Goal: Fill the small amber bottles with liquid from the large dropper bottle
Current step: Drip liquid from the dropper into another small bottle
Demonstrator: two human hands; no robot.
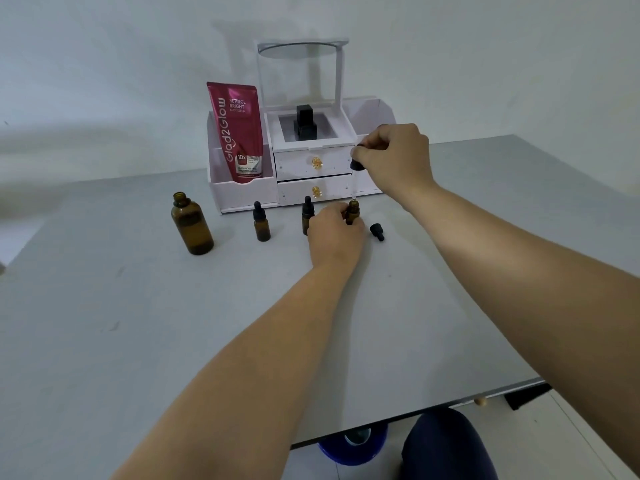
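Observation:
The large amber bottle (192, 225) stands uncapped at the left of the grey table. My right hand (394, 155) pinches the black bulb of its dropper (355, 174), whose glass tube points straight down into the mouth of an open small amber bottle (353, 212). My left hand (334, 230) grips that small bottle and holds it upright on the table. Two other small amber bottles with black dropper caps stand nearby: one (261, 223) in the open, one (306, 211) partly hidden behind my left hand. A loose small black cap (377, 232) lies just right of the held bottle.
A white cosmetic organiser (311, 168) with two drawers stands at the back of the table (138, 323); it holds a red serum tube (239, 133) and a black bottle (304, 123). A blue bucket (353, 445) sits under the table's front edge, beside my knee.

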